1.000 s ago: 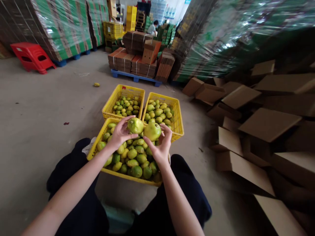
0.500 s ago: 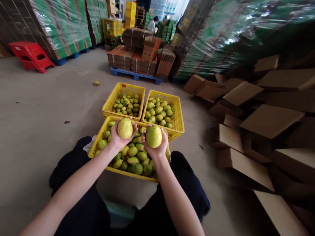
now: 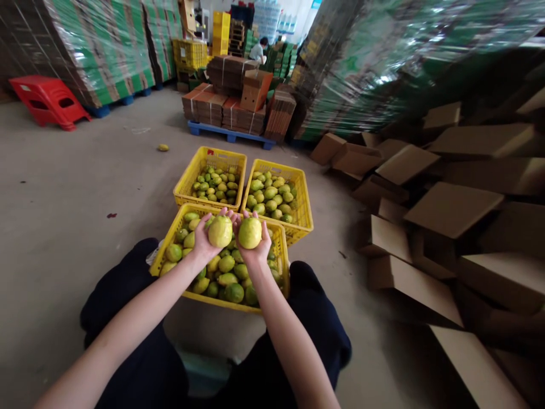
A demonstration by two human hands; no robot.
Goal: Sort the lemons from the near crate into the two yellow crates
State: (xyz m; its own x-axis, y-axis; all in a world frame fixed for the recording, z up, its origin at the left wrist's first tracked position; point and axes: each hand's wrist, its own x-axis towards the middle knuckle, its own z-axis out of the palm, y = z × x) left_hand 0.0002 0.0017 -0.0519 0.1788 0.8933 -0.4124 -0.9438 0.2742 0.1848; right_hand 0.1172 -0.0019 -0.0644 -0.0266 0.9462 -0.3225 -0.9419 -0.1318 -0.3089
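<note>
My left hand (image 3: 201, 241) cradles a pale yellow lemon (image 3: 220, 232), palm up with the fingers curled behind it. Close beside it, my right hand (image 3: 258, 254) holds a rounder yellow-green lemon (image 3: 250, 233) in the same way. A small gap lies between the two fruits. Both hands are above a yellow plastic crate (image 3: 221, 303) filled with green and yellow lemons, which stands between my knees. Part of its contents is hidden by my hands and forearms.
Behind stand two more yellow crates, the left one (image 3: 227, 152) and the right one (image 3: 305, 199), both holding lemons. Open cardboard boxes (image 3: 453, 209) pile up at right. A blue pallet (image 3: 232, 136) carries flattened cartons. A red stool (image 3: 51, 102) and a loose lemon (image 3: 163, 147) are at left.
My hands have come closer together, bringing the two lemons nearly side by side. The right one moved left, turning its lemon slightly. The view has shifted a little.
</note>
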